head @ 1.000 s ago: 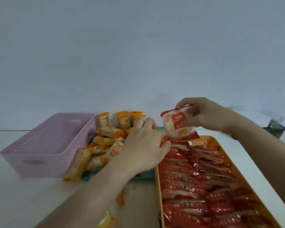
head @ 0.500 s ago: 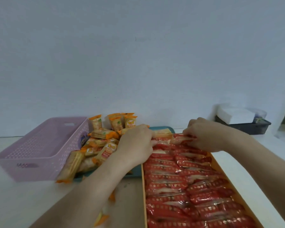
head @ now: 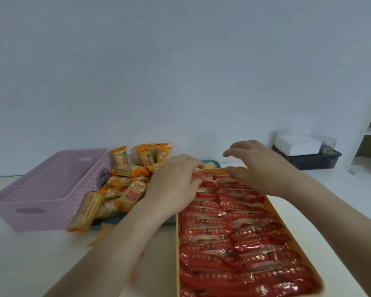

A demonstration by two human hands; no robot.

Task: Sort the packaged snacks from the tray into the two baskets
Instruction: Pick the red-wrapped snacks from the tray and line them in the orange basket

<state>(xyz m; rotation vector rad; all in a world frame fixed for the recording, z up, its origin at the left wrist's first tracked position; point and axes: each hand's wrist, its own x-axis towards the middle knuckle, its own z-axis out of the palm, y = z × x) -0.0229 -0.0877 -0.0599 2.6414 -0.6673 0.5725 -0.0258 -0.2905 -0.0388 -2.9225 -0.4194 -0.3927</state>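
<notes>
STEP: likely settling the far row of glossy red packets [head: 233,243] filling the orange basket [head: 177,243] | HANDS: left hand [head: 173,181] rests on that row, pinch unclear; right hand [head: 257,168] hovers spread, empty | NEXT: crinkly orange packets [head: 128,187], teal tray [head: 116,219] left of basket, probably go into the perforated pink basket [head: 45,185] beyond.

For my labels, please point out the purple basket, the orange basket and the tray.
purple basket [head: 56,213], head view, near wall.
orange basket [head: 177,254], head view, left rim.
tray [head: 212,162], head view, far corner.
</notes>
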